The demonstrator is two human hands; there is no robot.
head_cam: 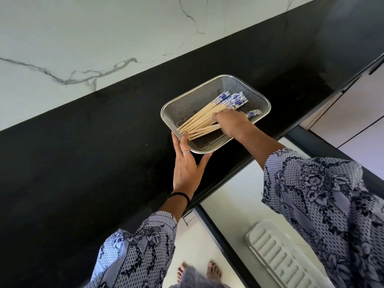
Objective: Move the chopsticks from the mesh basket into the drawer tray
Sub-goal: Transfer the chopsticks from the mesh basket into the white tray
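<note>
A steel mesh basket (pixel 187 102) sits on the black countertop near its front edge. Inside lies a bundle of wooden chopsticks (pixel 204 116) with blue-and-white patterned ends pointing to the upper right. My right hand (pixel 230 122) reaches into the basket, fingers closed around the middle of the bundle. My left hand (pixel 187 163) rests flat against the basket's near-left corner, fingers apart, thumb under the rim. Below the counter an open drawer holds a white ribbed tray (pixel 278 254) at the lower right. A few more chopsticks (pixel 252 114) lie behind my right hand.
The black countertop (pixel 93 163) runs diagonally, with a white marble wall (pixel 83 38) behind it. The open drawer's dark front edge (pixel 220 229) lies between the counter and the tray. My bare feet (pixel 199 271) stand on the pale floor below. Cabinet fronts are at the right.
</note>
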